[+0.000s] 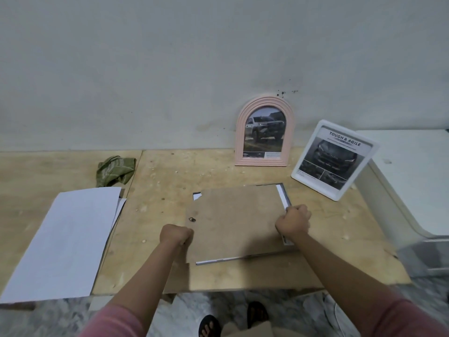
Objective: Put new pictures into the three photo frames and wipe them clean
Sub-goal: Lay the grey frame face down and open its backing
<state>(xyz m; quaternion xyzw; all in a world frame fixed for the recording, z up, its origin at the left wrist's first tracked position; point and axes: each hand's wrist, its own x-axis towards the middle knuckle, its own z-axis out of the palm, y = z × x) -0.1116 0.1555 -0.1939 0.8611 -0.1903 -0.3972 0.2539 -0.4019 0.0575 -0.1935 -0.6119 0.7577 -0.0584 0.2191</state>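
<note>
Both fists clamp the backing board (233, 220), left hand (175, 234) at its left edge, right hand (293, 221) at its right, over the frame (284, 194) lying face-down mid-table. It sits skewed; pressing now could crease the picture (283, 196) peeking out beneath.

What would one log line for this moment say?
stage: third frame, face down | left hand: grips brown backing board edge | right hand: grips its right edge | pink arched frame, white rectangular frame: filled

Dim, flat indoor light; soft shadows under forearms; wide-angle edge bending; slight blur.
</note>
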